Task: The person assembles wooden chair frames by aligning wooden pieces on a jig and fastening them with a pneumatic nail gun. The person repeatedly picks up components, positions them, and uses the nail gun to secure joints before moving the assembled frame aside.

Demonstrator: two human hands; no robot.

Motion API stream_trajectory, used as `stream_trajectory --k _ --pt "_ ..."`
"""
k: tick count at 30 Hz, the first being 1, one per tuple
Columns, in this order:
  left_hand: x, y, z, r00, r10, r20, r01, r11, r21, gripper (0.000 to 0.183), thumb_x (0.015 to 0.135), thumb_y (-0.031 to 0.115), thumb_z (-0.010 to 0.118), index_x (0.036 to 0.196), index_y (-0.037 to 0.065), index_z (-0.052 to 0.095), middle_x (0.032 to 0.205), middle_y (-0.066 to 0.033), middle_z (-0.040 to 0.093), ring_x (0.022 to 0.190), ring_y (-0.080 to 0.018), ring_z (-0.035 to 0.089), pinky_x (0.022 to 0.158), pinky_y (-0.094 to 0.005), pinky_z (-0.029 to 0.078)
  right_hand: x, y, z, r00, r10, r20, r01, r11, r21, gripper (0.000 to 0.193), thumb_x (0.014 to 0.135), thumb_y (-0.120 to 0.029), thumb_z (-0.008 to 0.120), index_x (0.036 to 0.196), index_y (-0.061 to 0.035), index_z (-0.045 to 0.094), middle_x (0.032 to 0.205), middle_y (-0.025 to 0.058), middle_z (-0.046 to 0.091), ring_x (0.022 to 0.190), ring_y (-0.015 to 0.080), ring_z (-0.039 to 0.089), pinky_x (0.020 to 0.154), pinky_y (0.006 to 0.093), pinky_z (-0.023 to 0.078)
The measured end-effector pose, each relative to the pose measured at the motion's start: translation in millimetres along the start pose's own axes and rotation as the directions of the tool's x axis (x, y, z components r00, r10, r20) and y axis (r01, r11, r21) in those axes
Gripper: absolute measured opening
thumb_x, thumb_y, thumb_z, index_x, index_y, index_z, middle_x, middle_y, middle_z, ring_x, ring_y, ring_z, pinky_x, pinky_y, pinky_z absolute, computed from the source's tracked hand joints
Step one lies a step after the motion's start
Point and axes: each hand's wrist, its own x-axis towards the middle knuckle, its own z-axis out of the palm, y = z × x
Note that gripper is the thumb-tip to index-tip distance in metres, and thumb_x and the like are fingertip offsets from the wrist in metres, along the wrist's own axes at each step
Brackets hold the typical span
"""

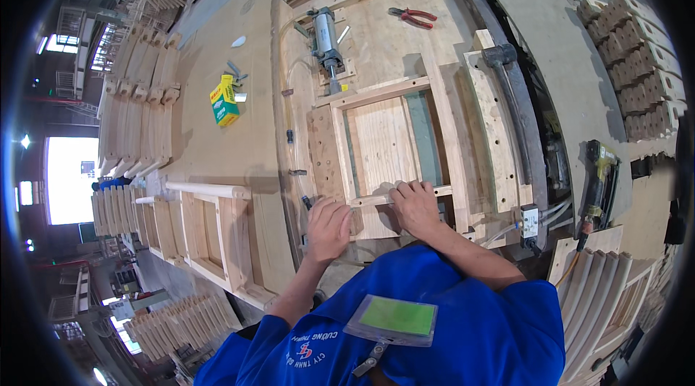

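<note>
A rectangular wooden frame (pixel 384 91) lies in a clamping jig on the workbench in front of me. My left hand (pixel 329 230) is at its near left corner, fingers curled on the wood. Over the near rail (pixel 372 201) my right hand (pixel 417 209) bends its fingers, gripping it right of the middle. The undersides of both hands are hidden. Beyond the frame's far rail, an air cylinder (pixel 327 39) points its rod toward the frame. A long wooden bar (pixel 494 129) with holes is fixed along the jig's right side.
Red-handled pliers (pixel 415 18) lie at the far side. To the left are a yellow-green box (pixel 224 102) and stacked wooden parts (pixel 141 96). A nail gun (pixel 598 176) and a small valve switch (pixel 530 222) are at the right. Thin air hoses (pixel 288 107) run left of the frame.
</note>
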Motion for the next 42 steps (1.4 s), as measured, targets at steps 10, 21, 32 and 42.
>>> stream_trajectory --k 10,21,32,42 --pt "56.4 35.2 110.7 0.965 -0.226 0.135 0.261 0.886 -0.384 0.011 0.099 0.012 0.069 0.103 0.003 0.075 0.097 -0.017 0.073 0.093 -0.0378 0.069 0.084 -0.0469 0.054 -57.0 0.7 -97.5 0.949 0.31 -0.059 -0.27 0.893 0.36 0.028 0.092 -0.022 0.076 0.113 -0.0041 0.072 0.103 0.0161 0.068 0.101 0.0369 0.065 0.09 0.047 0.052" --pt "50.4 28.0 135.1 0.951 -0.141 0.275 0.217 0.938 -0.27 0.032 0.11 0.024 0.054 0.11 0.002 0.076 0.101 -0.0174 0.076 0.098 -0.0372 0.071 0.087 -0.0458 0.055 -378.3 -20.8 -92.5 0.089 0.954 0.286 -0.996 0.087 0.019 0.026 0.092 -0.027 0.071 0.109 -0.0095 0.078 0.103 0.0191 0.078 0.101 0.0366 0.075 0.088 0.0496 0.058" --pt "40.4 22.0 136.9 0.934 -0.207 0.291 0.285 0.923 -0.257 0.03 0.106 0.027 0.058 0.11 0.005 0.078 0.107 -0.019 0.077 0.1 -0.0395 0.072 0.09 -0.0477 0.056 -483.4 50.9 -62.3 -0.435 0.792 -0.429 -0.887 -0.459 0.051 0.031 0.087 -0.026 0.066 0.1 -0.001 0.079 0.107 0.0284 0.076 0.103 0.0447 0.075 0.095 0.0557 0.058" --pt "56.1 27.3 110.5 0.94 -0.18 0.288 0.235 0.957 -0.169 0.039 0.108 0.029 0.051 0.088 0.002 0.07 0.088 -0.0218 0.072 0.088 -0.0435 0.068 0.083 -0.0578 0.051 -479.3 54.8 -65.8 -0.32 0.944 -0.085 -0.941 -0.327 -0.089 0.062 0.096 -0.048 0.056 0.102 0.0098 0.077 0.115 0.033 0.074 0.116 0.0422 0.071 0.099 0.0512 0.053"
